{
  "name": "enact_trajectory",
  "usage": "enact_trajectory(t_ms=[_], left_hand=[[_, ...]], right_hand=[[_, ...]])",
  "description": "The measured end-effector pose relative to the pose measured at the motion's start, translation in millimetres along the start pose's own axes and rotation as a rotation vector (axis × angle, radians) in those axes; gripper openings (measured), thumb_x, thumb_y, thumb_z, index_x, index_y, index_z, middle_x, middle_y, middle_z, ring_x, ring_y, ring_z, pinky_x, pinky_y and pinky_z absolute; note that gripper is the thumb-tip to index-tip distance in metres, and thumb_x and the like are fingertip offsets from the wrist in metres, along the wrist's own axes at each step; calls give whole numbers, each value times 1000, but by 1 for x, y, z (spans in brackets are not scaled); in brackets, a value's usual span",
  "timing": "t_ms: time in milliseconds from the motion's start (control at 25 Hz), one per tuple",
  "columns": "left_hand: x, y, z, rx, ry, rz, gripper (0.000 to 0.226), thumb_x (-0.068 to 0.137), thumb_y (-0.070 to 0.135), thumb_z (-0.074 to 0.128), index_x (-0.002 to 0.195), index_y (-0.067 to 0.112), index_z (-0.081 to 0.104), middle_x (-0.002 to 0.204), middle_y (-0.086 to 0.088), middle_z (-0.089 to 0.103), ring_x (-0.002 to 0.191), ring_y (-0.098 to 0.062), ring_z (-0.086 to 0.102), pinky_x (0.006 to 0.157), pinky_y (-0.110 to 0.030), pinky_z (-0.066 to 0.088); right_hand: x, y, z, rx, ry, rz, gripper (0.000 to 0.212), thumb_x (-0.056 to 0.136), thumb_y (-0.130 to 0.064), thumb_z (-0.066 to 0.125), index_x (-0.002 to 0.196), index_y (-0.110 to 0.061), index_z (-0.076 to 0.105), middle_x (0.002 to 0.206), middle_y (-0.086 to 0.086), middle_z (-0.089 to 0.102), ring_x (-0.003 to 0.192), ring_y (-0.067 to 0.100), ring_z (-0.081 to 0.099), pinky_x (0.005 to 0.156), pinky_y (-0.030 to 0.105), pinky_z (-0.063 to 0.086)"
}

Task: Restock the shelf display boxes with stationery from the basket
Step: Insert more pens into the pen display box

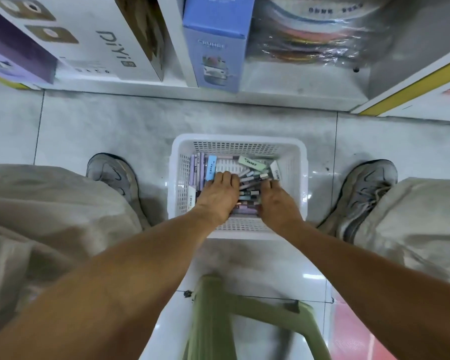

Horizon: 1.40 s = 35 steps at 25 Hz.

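Two hands are sunk into a white basket point(238, 141) set on the floor between the feet: left hand point(218, 196) and right hand point(276, 201) are curled around pens point(247, 188), apparently gathered for shelf boxes unseen beyond.

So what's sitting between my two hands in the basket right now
In the head view, a heap of pens fills the gap between your left hand and right hand, inside the white basket.

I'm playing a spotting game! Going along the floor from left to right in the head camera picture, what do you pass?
Left shoe → white basket → right shoe.
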State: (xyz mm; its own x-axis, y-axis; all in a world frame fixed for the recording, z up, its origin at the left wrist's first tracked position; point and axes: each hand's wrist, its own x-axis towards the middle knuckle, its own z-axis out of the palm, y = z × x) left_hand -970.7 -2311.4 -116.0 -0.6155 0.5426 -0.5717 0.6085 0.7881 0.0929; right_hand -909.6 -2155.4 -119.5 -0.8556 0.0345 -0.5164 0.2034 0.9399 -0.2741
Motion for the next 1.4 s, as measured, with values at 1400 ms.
enact_trajectory(t_ms=[1400], left_hand=[[-112, -65, -269, -1082, -94, 36, 19, 63, -6, 69, 78, 4, 62, 70, -14, 61, 61, -24, 59, 56, -30, 49]], right_hand=[[-56, -48, -334, 861, -69, -238, 20, 88, -19, 75, 96, -1, 73, 77, 4, 70, 70, 11, 65, 63, 20, 53]])
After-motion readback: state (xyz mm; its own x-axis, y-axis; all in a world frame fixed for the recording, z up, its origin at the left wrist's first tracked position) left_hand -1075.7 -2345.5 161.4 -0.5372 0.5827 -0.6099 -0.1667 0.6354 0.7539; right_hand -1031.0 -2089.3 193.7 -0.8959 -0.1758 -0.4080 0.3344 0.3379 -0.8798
